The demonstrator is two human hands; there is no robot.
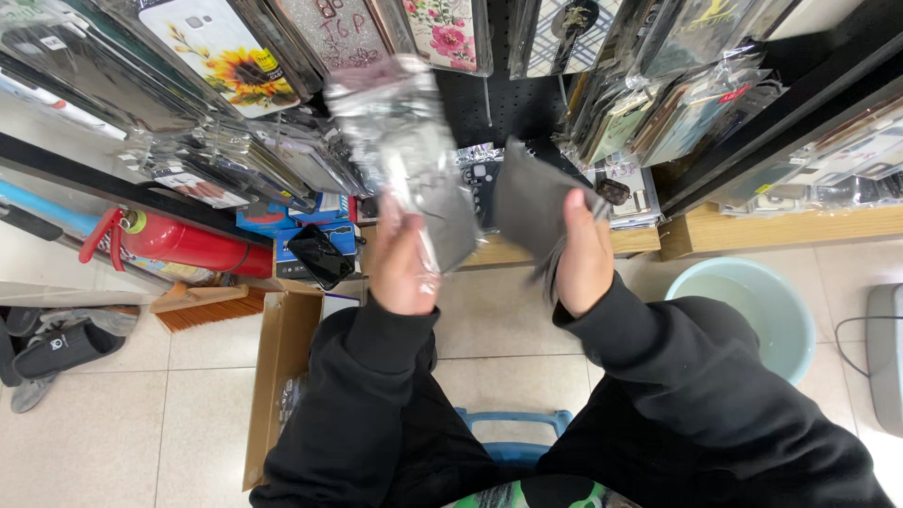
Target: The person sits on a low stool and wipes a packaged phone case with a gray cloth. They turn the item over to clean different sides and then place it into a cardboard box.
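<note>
My left hand (404, 263) grips a clear plastic sleeve (404, 155) that stands up in front of the display, blurred and shiny. Beside it, my right hand (581, 254) holds a flat dark grey case (529, 202) by its lower right edge. The two items are a little apart at chest height. Both arms wear black sleeves. Behind the hands hang rows of packaged phone cases (235, 56) on a black pegboard (499, 103), among them one with a sunflower print and one with pink flowers.
A red fire extinguisher (188, 243) lies at the left by a broom head (212, 306). An open cardboard box (282, 376) stands on the tiled floor. A pale green bucket (752, 301) sits at the right under a wooden shelf (781, 230). Slippers (56, 353) lie far left.
</note>
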